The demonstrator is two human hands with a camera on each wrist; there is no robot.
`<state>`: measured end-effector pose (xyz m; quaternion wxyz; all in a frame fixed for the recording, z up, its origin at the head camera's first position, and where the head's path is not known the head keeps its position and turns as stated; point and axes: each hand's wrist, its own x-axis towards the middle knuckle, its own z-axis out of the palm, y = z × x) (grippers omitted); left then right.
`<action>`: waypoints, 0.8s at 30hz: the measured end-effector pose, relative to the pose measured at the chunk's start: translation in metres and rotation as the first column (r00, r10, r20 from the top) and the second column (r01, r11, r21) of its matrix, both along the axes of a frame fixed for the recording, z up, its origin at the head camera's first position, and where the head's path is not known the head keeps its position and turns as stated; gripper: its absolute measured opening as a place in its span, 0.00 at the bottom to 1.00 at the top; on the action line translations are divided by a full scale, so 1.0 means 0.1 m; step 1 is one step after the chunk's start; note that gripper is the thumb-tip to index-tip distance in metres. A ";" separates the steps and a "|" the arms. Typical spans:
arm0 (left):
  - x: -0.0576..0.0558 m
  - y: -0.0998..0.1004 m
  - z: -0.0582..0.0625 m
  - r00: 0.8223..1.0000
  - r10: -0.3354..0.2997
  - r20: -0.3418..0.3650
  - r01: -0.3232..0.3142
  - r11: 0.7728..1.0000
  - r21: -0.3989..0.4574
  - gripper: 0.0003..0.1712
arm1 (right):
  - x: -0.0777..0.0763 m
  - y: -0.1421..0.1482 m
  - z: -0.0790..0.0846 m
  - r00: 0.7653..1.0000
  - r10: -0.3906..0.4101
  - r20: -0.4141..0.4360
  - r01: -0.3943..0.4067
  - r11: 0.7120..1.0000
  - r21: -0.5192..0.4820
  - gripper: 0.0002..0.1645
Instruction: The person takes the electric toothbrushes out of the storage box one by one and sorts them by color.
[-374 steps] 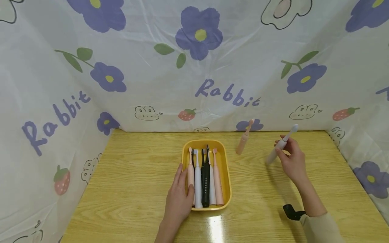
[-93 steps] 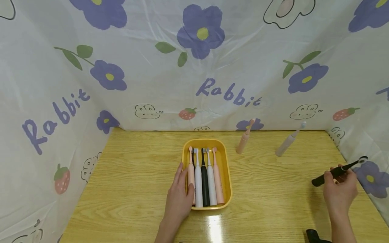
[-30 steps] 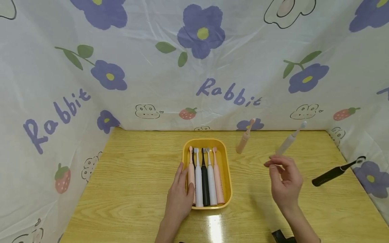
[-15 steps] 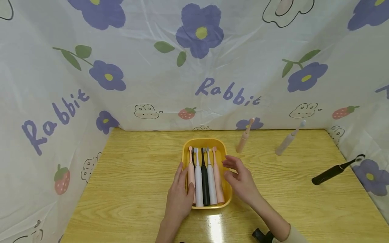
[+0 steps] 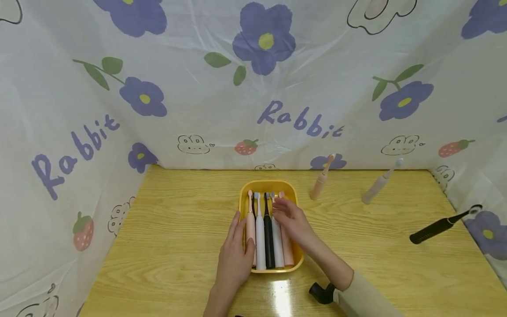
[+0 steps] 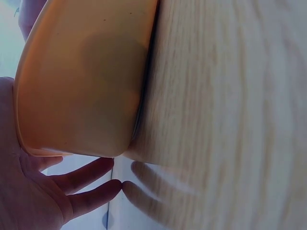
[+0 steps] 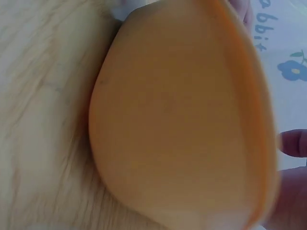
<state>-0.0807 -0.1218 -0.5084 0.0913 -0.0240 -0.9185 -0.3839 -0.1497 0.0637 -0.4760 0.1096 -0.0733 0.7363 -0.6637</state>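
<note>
A yellow tray (image 5: 267, 186) holds several electric toothbrushes side by side. From the left show a pink toothbrush (image 5: 251, 229), a pale grey one (image 5: 259, 246), a black one (image 5: 269, 242), a second pale grey one (image 5: 278, 253) and another pink one (image 5: 288, 253). My left hand (image 5: 235, 259) grips the tray's left rim, thumb inside, fingers along the outer wall; the left wrist view shows those fingers (image 6: 88, 176) by the wall. My right hand (image 5: 295, 222) hovers over the tray's right side, fingers loosely bent at the right-hand toothbrush necks, covering parts of them.
On the wooden table, right of the tray, lie a pink toothbrush (image 5: 318, 187), a pale grey toothbrush (image 5: 375, 189) and, farther right, a black toothbrush (image 5: 431, 230). A flower-printed cloth (image 5: 190, 110) rises at the back and sides.
The black toothbrush from the top of the tray now lies at far right, and the grey one lies released. My right hand has moved leftward from there over the tray. My left hand stayed put.
</note>
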 end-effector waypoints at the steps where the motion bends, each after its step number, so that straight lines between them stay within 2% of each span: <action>1: 0.00 0.00 0.00 1.000 0.000 0.001 0.000 1.000 -0.002 0.30 | -0.03 -0.03 -0.02 0.999 0.013 0.032 -0.011 0.999 -0.035 0.31; 4: -0.01 0.01 0.00 1.000 -0.004 0.009 0.004 1.000 0.002 0.31 | -0.13 -0.08 -0.09 0.987 0.053 0.152 -0.026 0.985 -0.173 0.33; 8: 0.00 0.02 0.00 1.000 -0.009 0.010 0.009 1.000 0.002 0.31 | -0.24 -0.12 -0.14 0.956 0.095 0.279 0.004 0.943 -0.334 0.35; 13: -0.01 0.01 -0.02 1.000 -0.012 -0.019 0.012 1.000 0.002 0.30 | -0.36 -0.18 -0.13 0.933 0.108 0.342 0.050 0.905 -0.422 0.36; 18: -0.02 0.00 -0.03 1.000 -0.011 -0.020 0.011 1.000 0.001 0.30 | -0.42 -0.21 -0.13 0.912 0.131 0.388 0.073 0.881 -0.468 0.39; 24: -0.01 0.00 -0.03 1.000 -0.003 -0.022 0.003 1.000 0.002 0.30 | -0.43 -0.23 -0.15 0.895 0.184 0.406 0.041 0.873 -0.486 0.46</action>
